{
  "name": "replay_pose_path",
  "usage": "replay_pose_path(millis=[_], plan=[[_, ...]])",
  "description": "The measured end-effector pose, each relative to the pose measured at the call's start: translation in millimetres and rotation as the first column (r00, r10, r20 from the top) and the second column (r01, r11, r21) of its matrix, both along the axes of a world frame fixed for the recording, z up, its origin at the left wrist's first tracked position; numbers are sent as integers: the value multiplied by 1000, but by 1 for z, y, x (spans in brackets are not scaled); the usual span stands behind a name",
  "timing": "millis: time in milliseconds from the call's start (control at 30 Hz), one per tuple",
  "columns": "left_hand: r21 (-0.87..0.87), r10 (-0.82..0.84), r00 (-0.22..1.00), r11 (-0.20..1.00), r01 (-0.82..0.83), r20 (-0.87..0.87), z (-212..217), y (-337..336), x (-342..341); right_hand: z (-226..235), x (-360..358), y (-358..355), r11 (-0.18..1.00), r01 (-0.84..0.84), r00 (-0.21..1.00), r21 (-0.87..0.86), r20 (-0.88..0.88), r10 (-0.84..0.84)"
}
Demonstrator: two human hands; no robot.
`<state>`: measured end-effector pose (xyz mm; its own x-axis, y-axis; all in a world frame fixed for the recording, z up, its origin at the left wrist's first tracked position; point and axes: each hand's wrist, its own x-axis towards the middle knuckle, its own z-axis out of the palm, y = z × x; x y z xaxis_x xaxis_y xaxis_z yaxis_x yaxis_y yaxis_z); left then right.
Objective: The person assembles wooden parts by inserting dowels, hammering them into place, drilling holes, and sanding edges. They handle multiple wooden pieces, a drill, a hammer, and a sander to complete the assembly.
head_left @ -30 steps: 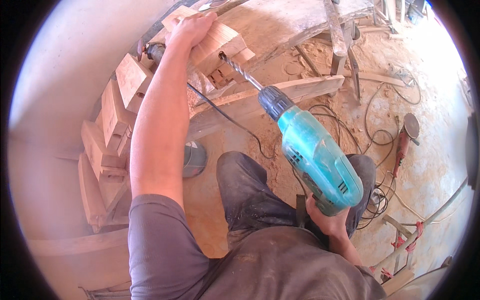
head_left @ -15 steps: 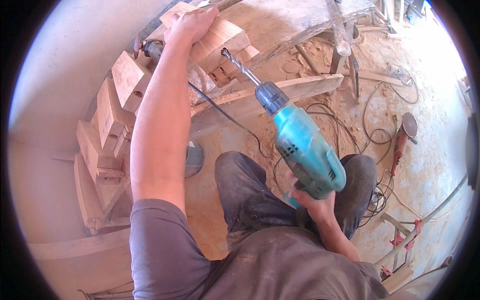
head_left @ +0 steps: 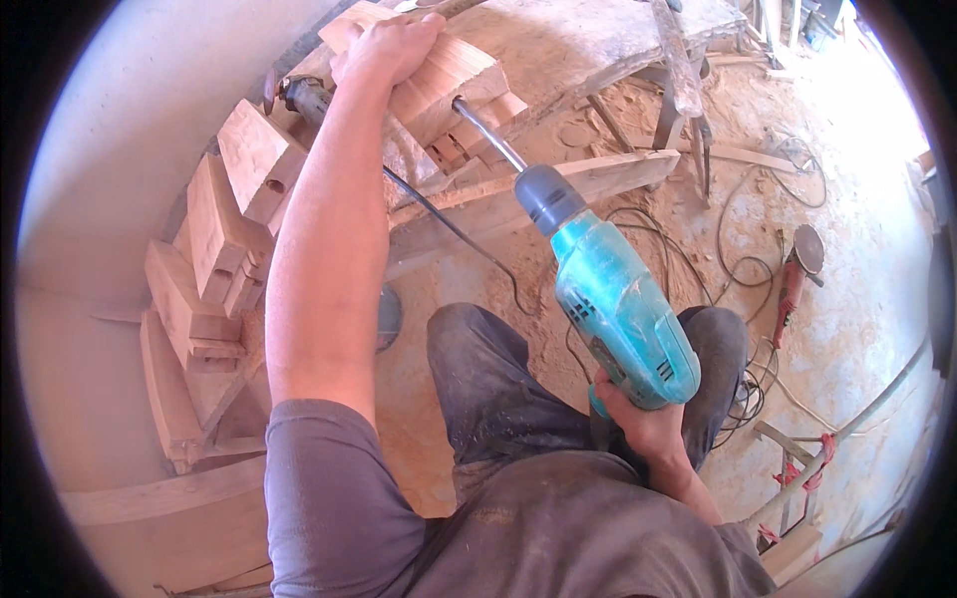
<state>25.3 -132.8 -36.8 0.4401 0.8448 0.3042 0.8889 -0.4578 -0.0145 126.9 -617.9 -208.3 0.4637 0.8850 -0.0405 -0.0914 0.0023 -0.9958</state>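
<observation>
My left hand (head_left: 391, 52) lies over the top of a pale wooden block (head_left: 462, 80) at the far end of my reach, its fingers holding the block down. The underside of that hand's grip is hidden. In my right hand (head_left: 643, 417) is a teal power drill (head_left: 623, 294), gripped by its handle. The drill's long metal bit (head_left: 495, 138) points up and to the left, its tip out of sight in a round hole in the block's near end. Beneath this block sits another mortised wooden block (head_left: 449, 151).
Several cut wooden blocks (head_left: 221, 234) stand stacked along the wall at left. An angle grinder (head_left: 307, 97) lies behind my left forearm; a red one (head_left: 793, 289) rests on the dusty floor at right among cables (head_left: 763, 269). A long plank (head_left: 558, 194) crosses before my knees.
The bit's spiral grooves showed plainly before; now its visible length looks smooth and its tip is inside the hole. The drill body has swung slightly right. My left hand stays on the block.
</observation>
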Motion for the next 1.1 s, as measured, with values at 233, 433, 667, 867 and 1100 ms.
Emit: replay_pose_path(millis=[233, 433, 667, 867, 1100], plan=[[-64, -40, 999, 997, 38, -19, 4, -5, 1, 4, -1, -4, 999, 10, 998, -34, 56, -8], [-108, 91, 993, 991, -82, 75, 10, -33, 7, 17, 1, -6, 999, 6, 996, -33, 94, -3], [-114, 145, 988, 984, -139, 44, 19, -51, 10, 23, 3, -8, 998, -33, 984, -52, 173, 41], [-137, 166, 985, 978, -158, 53, 19, -52, 11, 31, 3, -10, 996, -4, 993, -88, 118, 15], [-133, 172, 984, 977, -164, 52, 18, -51, 11, 40, 2, -10, 994, -11, 994, -111, 104, 23]])
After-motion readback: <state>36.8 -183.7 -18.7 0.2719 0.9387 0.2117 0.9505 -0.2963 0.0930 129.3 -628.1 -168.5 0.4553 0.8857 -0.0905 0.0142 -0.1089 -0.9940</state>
